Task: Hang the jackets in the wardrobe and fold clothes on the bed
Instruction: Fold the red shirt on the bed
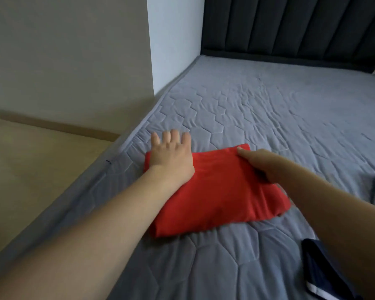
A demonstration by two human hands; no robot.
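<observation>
Red folded shirt sits on the grey quilted bed, close to its left edge. Left hand lies flat on the shirt's far left corner, fingers straight and a bit spread, tips reaching past the cloth onto the quilt. Right hand grips the far right edge, thumb on top, other fingers tucked under, so can't see them. Dark navy garment lies near the right forearm, well behind those fingers.
</observation>
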